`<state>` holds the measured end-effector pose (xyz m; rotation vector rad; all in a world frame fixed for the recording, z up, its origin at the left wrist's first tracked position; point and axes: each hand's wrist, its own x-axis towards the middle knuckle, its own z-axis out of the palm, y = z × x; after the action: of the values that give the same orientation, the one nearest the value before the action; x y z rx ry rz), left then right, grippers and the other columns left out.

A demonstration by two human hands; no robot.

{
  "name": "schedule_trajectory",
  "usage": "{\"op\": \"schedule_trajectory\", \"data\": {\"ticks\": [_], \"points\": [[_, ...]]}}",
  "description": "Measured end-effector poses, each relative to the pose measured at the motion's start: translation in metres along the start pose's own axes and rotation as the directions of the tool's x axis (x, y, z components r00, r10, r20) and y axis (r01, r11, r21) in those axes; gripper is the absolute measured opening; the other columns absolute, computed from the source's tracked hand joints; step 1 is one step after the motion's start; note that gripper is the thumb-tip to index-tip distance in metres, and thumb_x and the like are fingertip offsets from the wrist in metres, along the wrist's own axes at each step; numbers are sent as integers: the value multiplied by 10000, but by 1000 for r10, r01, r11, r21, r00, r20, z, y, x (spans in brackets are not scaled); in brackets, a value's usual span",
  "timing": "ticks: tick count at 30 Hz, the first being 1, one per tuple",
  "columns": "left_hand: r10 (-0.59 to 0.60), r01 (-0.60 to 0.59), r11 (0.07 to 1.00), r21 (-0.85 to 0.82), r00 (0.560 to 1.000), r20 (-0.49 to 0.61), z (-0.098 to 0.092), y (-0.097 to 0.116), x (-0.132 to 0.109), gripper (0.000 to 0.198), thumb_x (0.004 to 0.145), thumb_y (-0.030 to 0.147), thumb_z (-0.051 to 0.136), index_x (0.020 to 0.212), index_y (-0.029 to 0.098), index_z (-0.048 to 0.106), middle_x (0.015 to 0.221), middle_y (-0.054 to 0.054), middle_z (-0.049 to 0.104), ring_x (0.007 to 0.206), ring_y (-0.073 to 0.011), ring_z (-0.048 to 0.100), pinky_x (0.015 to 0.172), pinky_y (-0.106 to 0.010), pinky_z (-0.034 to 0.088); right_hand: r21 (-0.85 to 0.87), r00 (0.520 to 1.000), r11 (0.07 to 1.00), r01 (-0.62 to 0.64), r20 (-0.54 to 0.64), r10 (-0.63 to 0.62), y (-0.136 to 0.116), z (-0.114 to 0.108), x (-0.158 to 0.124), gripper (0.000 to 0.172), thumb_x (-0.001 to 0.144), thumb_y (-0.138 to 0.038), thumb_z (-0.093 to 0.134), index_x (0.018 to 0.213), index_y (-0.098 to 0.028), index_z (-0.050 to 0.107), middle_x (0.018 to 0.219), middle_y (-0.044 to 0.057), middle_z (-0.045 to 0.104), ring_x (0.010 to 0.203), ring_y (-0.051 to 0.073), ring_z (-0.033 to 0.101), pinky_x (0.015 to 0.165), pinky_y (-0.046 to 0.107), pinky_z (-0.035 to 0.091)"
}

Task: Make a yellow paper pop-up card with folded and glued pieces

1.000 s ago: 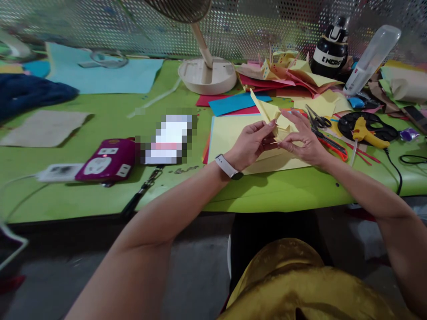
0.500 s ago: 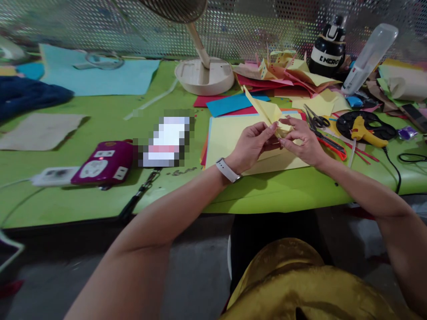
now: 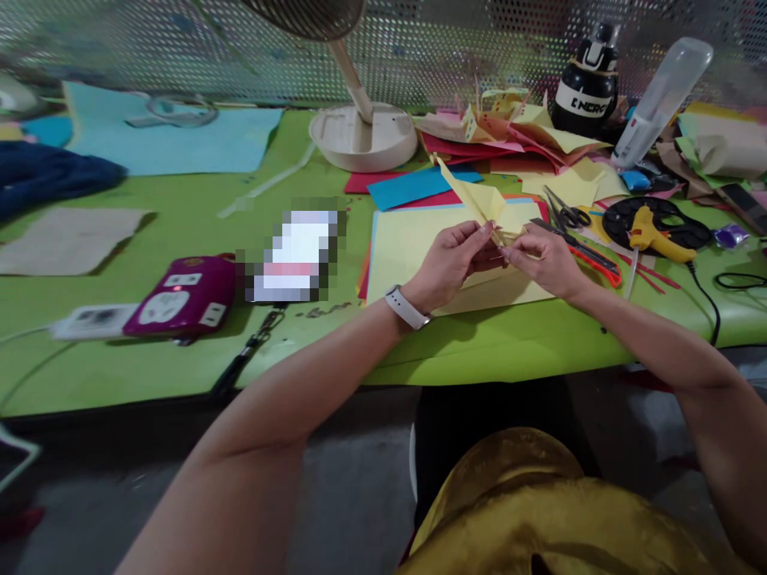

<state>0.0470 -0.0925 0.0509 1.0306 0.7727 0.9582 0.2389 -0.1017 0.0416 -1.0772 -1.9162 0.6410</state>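
Note:
Both my hands meet over a stack of pale yellow paper sheets [image 3: 407, 243] on the green table [image 3: 180, 224]. My left hand [image 3: 452, 263], with a white watch on its wrist, pinches a folded yellow paper piece [image 3: 479, 200] from the left. From the right, my right hand [image 3: 542, 259] pinches the same piece with its fingertips closed. A pointed flap of the folded paper sticks up and away behind my fingers.
A fan base [image 3: 363, 136] stands at the back. Loose coloured papers [image 3: 509, 140], a black bottle [image 3: 584, 84] and a clear bottle [image 3: 659, 100] lie behind. Scissors [image 3: 566, 216], a red cutter [image 3: 593, 263] and a yellow glue gun [image 3: 659, 235] are to the right. A magenta power strip [image 3: 180, 295] lies to the left.
My right hand's fingers have closed in more tightly on the folded paper. The view has drifted slightly, so the table objects sit a little further left.

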Motion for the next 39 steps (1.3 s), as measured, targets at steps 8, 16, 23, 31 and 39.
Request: {"op": "schedule_trajectory", "data": {"ticks": [8,16,23,31,39], "points": [[29,-28,999,-24,999,37,-2,-1,-1,292,764,321,921,868,158,702,833,-25,774,738,-131,746,869,-312,637,-16,999,999,-40,23,40,-2,-3,0,395,961,-500,710,692,-215,665,766,9,544,707,154,489,675,310,484],[25,-24,999,-26,999,35,-3,-2,0,201,763,246,853,890,159,724,874,-57,797,787,-168,768,886,-336,639,-23,998,998,-50,23,50,-3,-2,1,384,960,-477,716,686,-208,696,742,9,545,695,147,498,674,304,489],[51,-50,998,-24,998,35,-2,-3,0,199,770,232,861,862,147,707,828,-34,770,744,-132,739,862,-310,638,4,998,999,-49,31,48,-2,-3,1,412,947,-520,726,689,-201,695,740,7,534,682,143,496,662,305,488],[51,-51,999,-18,998,31,-1,-2,-1,221,773,253,886,876,152,719,837,-34,771,766,-144,749,891,-328,641,-11,998,998,-55,22,56,-1,-2,1,338,949,-408,723,684,-201,698,758,16,568,700,150,518,691,320,502],[50,-50,999,-4,999,17,-1,-4,1,219,775,265,884,872,159,719,833,-28,772,755,-136,743,874,-312,637,-46,998,997,-60,32,62,-1,-2,0,302,960,-349,707,695,-203,694,774,14,570,700,150,513,692,321,496]]}}
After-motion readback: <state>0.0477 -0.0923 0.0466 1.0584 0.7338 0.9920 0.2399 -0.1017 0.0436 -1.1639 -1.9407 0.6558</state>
